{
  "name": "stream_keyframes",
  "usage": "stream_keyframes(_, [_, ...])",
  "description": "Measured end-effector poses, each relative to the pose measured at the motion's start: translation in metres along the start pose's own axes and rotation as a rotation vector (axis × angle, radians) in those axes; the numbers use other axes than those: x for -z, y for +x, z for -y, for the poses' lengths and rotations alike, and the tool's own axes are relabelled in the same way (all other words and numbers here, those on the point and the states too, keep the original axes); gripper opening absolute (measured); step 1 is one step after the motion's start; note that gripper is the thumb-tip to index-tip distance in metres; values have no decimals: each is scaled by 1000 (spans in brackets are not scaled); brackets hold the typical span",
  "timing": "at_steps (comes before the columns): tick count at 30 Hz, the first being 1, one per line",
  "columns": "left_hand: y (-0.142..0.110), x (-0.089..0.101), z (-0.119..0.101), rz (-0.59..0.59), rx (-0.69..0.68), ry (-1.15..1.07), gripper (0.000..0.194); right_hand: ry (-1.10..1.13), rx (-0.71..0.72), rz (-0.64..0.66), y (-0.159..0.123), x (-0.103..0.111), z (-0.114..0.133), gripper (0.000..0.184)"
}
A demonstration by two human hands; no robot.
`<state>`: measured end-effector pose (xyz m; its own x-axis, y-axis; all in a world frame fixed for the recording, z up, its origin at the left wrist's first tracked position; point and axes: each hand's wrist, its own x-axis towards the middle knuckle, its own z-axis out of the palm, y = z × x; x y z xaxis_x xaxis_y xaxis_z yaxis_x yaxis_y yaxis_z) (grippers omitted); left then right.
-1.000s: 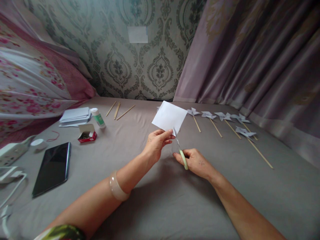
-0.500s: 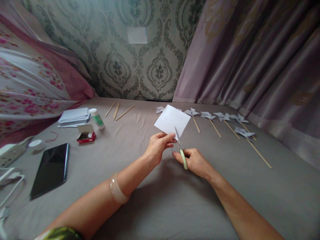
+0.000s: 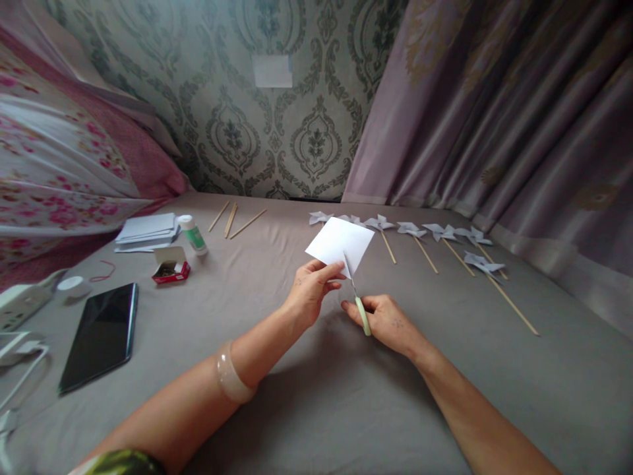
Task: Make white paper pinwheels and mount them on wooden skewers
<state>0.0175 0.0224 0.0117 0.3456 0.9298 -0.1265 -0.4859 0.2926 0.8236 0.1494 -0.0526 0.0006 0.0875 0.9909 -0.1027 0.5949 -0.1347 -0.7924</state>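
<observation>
A square white sheet of paper (image 3: pixel 337 239) is pinched at its near corner by my left hand (image 3: pixel 312 289), thumb on top. My right hand (image 3: pixel 382 319) is closed round the pale green handle of a pair of scissors (image 3: pixel 363 315). The scissor blades lie at the paper's near corner, pointing in toward its middle, close beside my left fingertips. One blade shows on top of the sheet; the other is hidden. Both hands are held above the grey cloth (image 3: pixel 316 402).
Several paper pinwheels on sticks (image 3: pixel 410 229) lie at the back right. On the left are loose wooden sticks (image 3: pixel 231 220), a paper stack (image 3: pixel 147 231), a glue bottle (image 3: pixel 192 235), a small red box (image 3: pixel 171 267), a phone (image 3: pixel 101 336), a white cap (image 3: pixel 73 287) and a power strip (image 3: pixel 22 307).
The paper's far edge has tipped lower, so more of the pinwheels behind it shows. My hands and the scissors have stayed almost in place.
</observation>
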Motion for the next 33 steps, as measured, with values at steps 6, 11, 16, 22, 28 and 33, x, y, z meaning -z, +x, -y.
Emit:
stream_keyframes(6, [1,-1,-2,-33,8,-45,24,15,2,26,-2,0,3,45])
stream_keyframes(11, [1,-1,-2,-42,16,-52,26,16,5,28,-2,0,1,44])
stream_keyframes(16, [0,-1,-2,-44,21,-58,26,10,6,23,-1,0,0,44])
stream_keyframes(22, [3,1,-4,-57,3,-59,27,5,-12,118,-1,-3,-1,39])
stream_keyframes(28, [14,8,-13,-155,-43,-82,22,14,68,139,-2,5,0,50])
stream_keyframes(33, [16,10,-12,-100,-20,-16,22,199,27,-66,5,9,-5,47])
